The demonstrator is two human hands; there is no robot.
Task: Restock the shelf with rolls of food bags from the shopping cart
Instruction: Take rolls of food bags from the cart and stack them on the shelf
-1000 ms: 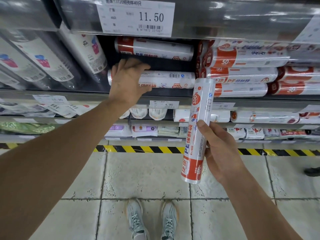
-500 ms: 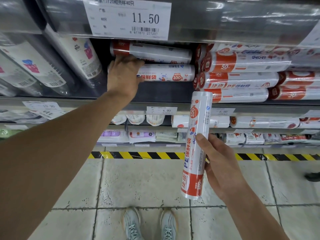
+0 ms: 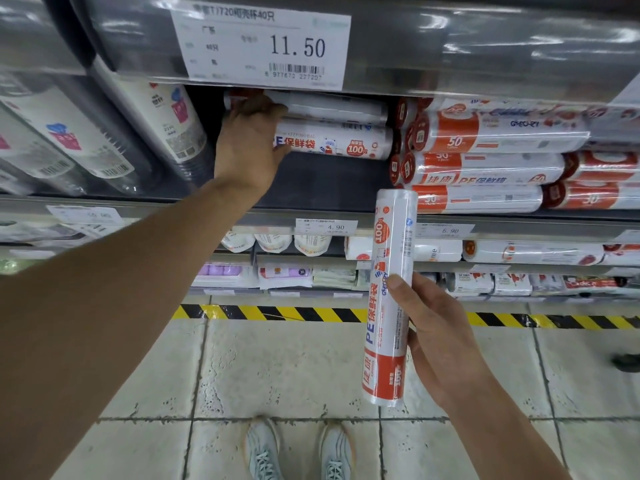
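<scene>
1. Wrapped round the upright roll of food bags, the fingers and thumb of our right hand hold it in front of the shelf edge, much as half a second ago.
2. Our left hand has climbed. Its fingers now curl over the left end of the upper roll, with the thumb against the lower roll; earlier it covered only the lower one.
3. Both shelf rolls lie crosswise and touching, just beside the stacked orange rolls.

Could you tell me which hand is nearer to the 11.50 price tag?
Left. The left hand grips the shelved rolls just below the price tag; the right hand holds another roll far lower, to the tag's right.
</scene>
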